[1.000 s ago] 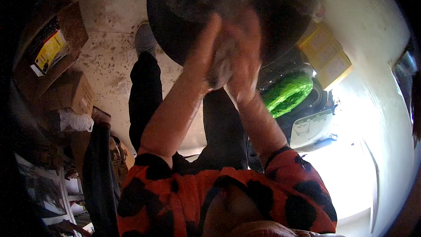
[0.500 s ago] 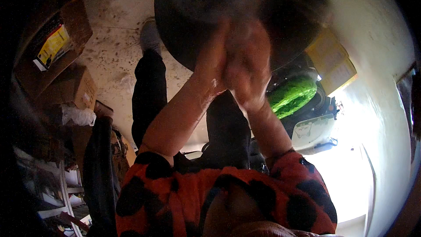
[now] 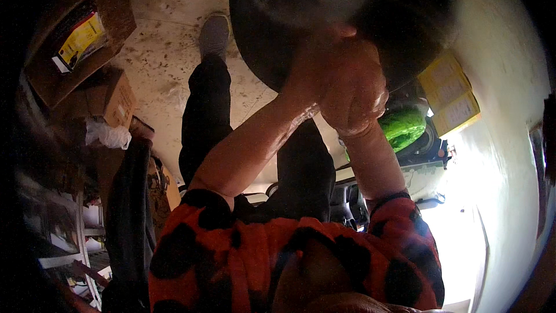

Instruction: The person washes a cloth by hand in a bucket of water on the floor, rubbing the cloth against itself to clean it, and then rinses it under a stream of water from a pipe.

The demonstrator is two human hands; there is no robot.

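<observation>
My left hand (image 3: 315, 61) and my right hand (image 3: 353, 101) are pressed together over the near part of a large, dark, round vessel (image 3: 263, 52). Both look wet and shiny. The right one lies in front, its fingers curled in against the left. Behind it, the left hand's fingers are mostly hidden in shadow; a fingertip shows above the right hand. Whether anything is held between the palms I cannot make out. A pale, hazy patch shows inside the vessel, too dim to tell what it is.
A bright green bundle (image 3: 402, 128) sits just right of my right wrist, beside a yellow box (image 3: 450, 94) near the pale wall. Open cardboard boxes (image 3: 119, 101) stand on the left. My foot (image 3: 215, 37) rests on the stained floor left of the vessel.
My hands have shifted slightly right and down in the view, still together. My right hand now shows curled knuckles, where it was blurred before. The surroundings have slid right with the head's movement.
</observation>
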